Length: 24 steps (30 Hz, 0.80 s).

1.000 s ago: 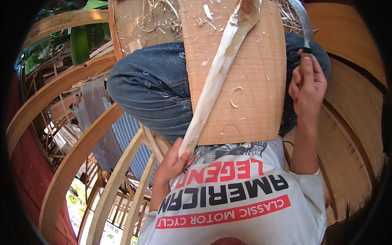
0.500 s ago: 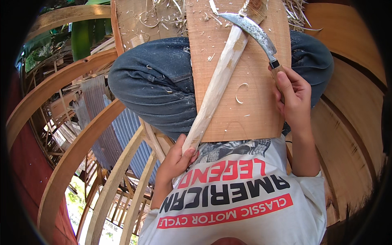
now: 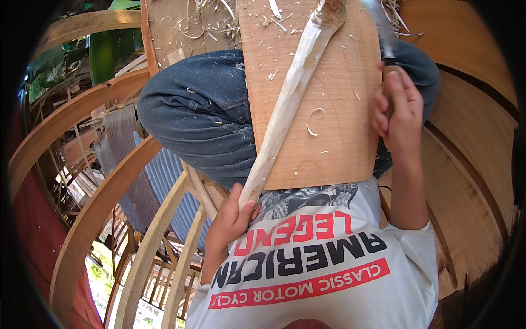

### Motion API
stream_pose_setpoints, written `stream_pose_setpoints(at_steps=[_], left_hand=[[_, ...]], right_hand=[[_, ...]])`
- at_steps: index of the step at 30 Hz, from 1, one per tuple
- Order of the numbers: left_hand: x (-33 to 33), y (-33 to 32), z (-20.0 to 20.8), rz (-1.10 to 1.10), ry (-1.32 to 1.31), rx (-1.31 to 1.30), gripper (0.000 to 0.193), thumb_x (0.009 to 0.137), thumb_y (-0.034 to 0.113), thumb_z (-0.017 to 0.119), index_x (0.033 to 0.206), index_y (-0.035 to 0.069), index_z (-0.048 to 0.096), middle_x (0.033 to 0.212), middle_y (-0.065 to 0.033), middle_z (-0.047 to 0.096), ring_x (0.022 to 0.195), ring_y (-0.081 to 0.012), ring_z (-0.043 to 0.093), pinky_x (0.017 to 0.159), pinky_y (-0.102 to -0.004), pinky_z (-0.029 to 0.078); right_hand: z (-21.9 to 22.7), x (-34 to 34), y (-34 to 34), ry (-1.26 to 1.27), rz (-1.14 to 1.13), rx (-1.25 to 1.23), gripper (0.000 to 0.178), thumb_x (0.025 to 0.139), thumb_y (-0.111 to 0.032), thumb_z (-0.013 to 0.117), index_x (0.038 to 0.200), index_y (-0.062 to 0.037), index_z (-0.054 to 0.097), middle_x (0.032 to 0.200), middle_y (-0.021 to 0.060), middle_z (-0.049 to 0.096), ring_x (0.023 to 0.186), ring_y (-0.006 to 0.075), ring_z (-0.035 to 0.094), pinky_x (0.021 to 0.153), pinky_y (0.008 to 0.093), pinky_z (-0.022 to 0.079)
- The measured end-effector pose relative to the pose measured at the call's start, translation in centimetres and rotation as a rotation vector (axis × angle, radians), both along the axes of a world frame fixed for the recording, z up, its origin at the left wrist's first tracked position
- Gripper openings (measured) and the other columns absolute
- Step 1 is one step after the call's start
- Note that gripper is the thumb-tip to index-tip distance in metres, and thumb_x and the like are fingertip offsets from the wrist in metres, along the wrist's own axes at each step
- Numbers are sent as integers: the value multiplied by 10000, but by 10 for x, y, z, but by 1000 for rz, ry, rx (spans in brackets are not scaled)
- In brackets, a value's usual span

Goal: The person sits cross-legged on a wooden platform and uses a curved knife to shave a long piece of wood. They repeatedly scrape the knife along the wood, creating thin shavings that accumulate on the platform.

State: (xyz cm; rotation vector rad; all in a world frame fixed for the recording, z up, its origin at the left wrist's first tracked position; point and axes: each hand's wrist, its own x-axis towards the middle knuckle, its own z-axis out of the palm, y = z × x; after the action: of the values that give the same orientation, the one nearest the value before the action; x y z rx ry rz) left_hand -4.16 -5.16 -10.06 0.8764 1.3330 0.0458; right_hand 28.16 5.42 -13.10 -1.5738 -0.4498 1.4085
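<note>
A pale, roughly carved wooden stick (image 3: 285, 109) slants across a wide wooden board (image 3: 323, 159) that lies over my lap. My left hand (image 3: 233, 216) is closed around the stick's near end, close to my shirt. Off the board's right edge, my right hand (image 3: 400, 104) grips the wooden handle of a curved knife (image 3: 387, 46). The knife's blade is smeared by motion and points away from me, apart from the stick. The far end of the stick runs up to the top edge of the picture.
Thin shavings (image 3: 315, 122) lie on the board, with more curls (image 3: 200, 16) beyond it. My bent legs in jeans (image 3: 200, 115) are on both sides. Curved wooden slats (image 3: 104, 203) stand to the left, with corrugated sheeting (image 3: 170, 181) below. Wooden planks (image 3: 466, 159) line the right.
The knife has swung off the stick toward the right, its blade now pointing up and away. My right hand has turned with it. My left hand keeps its hold.
</note>
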Motion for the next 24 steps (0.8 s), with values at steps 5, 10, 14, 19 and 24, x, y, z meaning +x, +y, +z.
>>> stream_pose_setpoints(at_steps=[5,10,14,19,24], left_hand=[[3,-1,4,7,39,17,172,955,152,482,915,16,385,652,-71,546,590,-149,524,564,-295,422],[7,2,6,-60,69,54,180,953,156,487,913,15,383,657,-99,561,598,-189,555,573,-311,429],[12,5,9,-107,132,129,193,953,164,491,913,12,380,652,-117,570,602,-249,572,583,-332,436],[11,4,10,-122,156,89,199,953,172,495,927,8,384,668,-144,576,622,-283,587,596,-353,444],[6,-3,7,-45,143,91,209,946,182,507,943,8,391,673,-171,591,653,-317,618,593,-369,450]], right_hand=[[19,13,-6,149,366,-124,306,981,-286,471,1110,-25,565,561,-48,405,364,12,317,320,175,241],[17,1,-12,108,417,-162,272,968,-235,509,1078,-10,617,550,-54,425,372,7,343,341,167,259],[10,-4,-13,136,351,-133,287,970,-256,507,1090,-19,617,547,-54,429,373,11,334,348,177,251],[6,6,0,130,30,-42,300,974,-283,495,1105,-25,575,574,-36,409,369,21,334,326,186,246],[9,24,-7,55,383,-121,294,995,-282,447,1117,-33,547,544,-29,398,349,29,323,318,179,251]])
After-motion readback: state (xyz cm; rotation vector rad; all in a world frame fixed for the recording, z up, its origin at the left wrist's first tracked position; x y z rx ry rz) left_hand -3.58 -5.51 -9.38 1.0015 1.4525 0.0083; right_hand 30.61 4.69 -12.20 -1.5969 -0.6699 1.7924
